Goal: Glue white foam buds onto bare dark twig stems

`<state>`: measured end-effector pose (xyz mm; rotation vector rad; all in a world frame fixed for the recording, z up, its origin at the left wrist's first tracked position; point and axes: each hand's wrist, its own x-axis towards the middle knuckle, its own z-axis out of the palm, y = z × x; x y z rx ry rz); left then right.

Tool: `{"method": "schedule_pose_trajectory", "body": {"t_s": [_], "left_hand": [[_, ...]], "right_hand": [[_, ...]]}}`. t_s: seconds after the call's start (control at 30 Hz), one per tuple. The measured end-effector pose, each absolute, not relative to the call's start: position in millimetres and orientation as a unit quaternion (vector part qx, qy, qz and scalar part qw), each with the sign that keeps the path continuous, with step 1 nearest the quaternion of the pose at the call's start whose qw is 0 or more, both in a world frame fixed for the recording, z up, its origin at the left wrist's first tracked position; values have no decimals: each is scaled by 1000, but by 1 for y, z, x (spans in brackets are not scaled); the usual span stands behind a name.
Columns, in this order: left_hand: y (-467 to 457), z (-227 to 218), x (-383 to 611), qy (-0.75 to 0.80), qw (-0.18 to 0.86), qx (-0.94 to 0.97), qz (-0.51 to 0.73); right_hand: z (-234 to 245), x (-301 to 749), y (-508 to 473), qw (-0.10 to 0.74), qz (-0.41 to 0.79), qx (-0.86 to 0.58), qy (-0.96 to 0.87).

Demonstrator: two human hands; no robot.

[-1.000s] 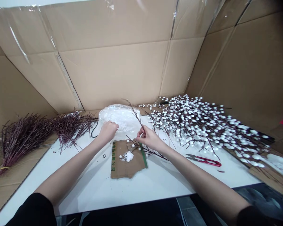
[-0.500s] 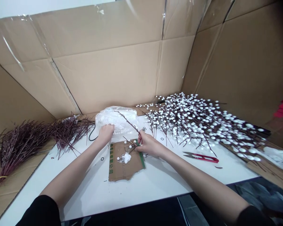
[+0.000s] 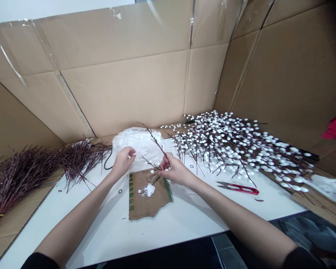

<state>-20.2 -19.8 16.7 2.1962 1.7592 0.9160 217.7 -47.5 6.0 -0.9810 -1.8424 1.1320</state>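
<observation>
- The thin dark-brown branching twig (image 3: pixel 154 139) is pinched in the person's right hand (image 3: pixel 174 172), fingers closed tight on its lower stem. The tip pokes up and away from the grip, and a few white beads already sit on the side shoots right by the fingers.
- What's changed: half a second ago the left hand (image 3: pixel 123 160) was down on the clear plastic bag of white foam beads (image 3: pixel 141 141). Now it has lifted off and moved nearer the grip, thumb and forefinger nipped together. It probably came away with a bead for the twig, but that's too tiny to actually see.
- The bag lies just beyond the grip and looks well filled with beads.
- Directly under the grip there's a torn brown cardboard scrap (image 3: pixel 145 203) with a blob of white paste (image 3: pixel 150 189) and a loose bead or two beside it.
- Right of the grip are red-handled thread snips (image 3: pixel 240 188) on the white tabletop (image 3: pixel 184 216), then a big heap of bead-covered branches (image 3: pixel 240 149).
- Far left of the grip are bundles of bare purplish-brown twigs (image 3: pixel 25 175), with brown cardboard walls (image 3: pixel 128 89) all round.
</observation>
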Motion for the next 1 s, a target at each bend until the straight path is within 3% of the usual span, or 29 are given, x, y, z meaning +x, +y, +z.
{"method": "schedule_pose_trajectory", "body": {"t_s": [0.13, 0.23, 0.33, 0.53, 1.0], "left_hand": [[-62, 16, -12, 566, 198, 696, 395], [-94, 16, 1, 504, 462, 522, 510], [-110, 19, 12, 477, 562, 416, 533], [-115, 20, 20, 440, 633, 318, 552], [-124, 20, 29, 420, 660, 323, 532]], "right_hand": [[16, 213, -58, 405, 538, -320, -666], [21, 209, -66, 413, 557, -309, -651], [21, 207, -68, 414, 571, -312, -637], [21, 206, -68, 427, 587, -307, -616], [32, 201, -82, 410, 636, -327, -566]]}}
